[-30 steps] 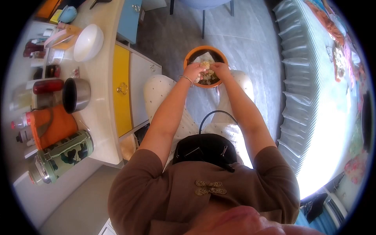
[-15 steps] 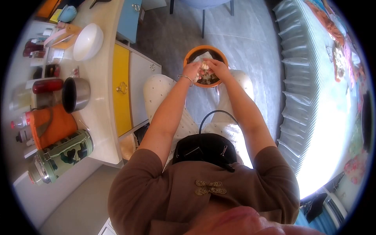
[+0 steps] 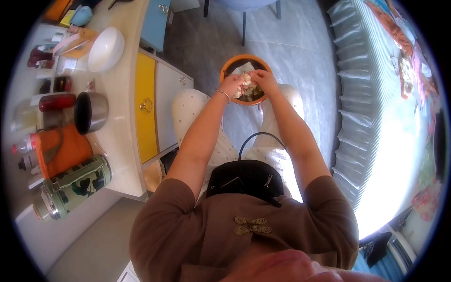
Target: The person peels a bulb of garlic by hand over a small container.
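Over an orange-rimmed bin on the floor, my left hand is closed around a whitish garlic bulb. A second pale piece shows lower down by the same fingers, too small to name surely. My right hand is pinched at the bulb's right edge, thumb and fingertips together against it. Inside the bin lie white paper or tissue and dark, flaky scraps. Part of the bin's contents is hidden behind my hands.
At the left, a counter carries a white bowl, a steel pot, an orange bag and a camouflage flask. A bed with a ruffled skirt stands right. A chair is ahead. A black bag lies on my lap.
My right hand has shifted slightly right and its fingers have drawn back, so more of the garlic bulb shows. My left hand stays in nearly the same place.
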Available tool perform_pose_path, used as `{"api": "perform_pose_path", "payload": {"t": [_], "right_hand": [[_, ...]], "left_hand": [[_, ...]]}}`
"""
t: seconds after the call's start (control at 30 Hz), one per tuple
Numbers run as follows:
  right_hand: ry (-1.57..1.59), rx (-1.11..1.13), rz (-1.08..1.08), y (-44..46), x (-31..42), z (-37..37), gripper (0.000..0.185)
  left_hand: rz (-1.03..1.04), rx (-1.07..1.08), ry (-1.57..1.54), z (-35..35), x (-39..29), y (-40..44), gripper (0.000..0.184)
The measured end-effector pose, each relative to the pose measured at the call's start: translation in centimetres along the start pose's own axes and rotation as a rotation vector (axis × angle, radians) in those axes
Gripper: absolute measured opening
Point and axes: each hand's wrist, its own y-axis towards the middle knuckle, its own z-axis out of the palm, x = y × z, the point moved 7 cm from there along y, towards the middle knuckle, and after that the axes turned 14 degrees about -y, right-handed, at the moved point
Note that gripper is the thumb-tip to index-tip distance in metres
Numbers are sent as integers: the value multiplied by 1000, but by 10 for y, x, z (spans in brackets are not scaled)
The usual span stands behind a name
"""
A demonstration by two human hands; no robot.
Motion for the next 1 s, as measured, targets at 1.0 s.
{"api": "perform_pose_path", "payload": {"t": [1.0], "right_hand": [[-271, 14, -108, -10, 13, 7, 28]], "left_hand": [[-41, 66, -67, 19, -14, -10, 37]]}}
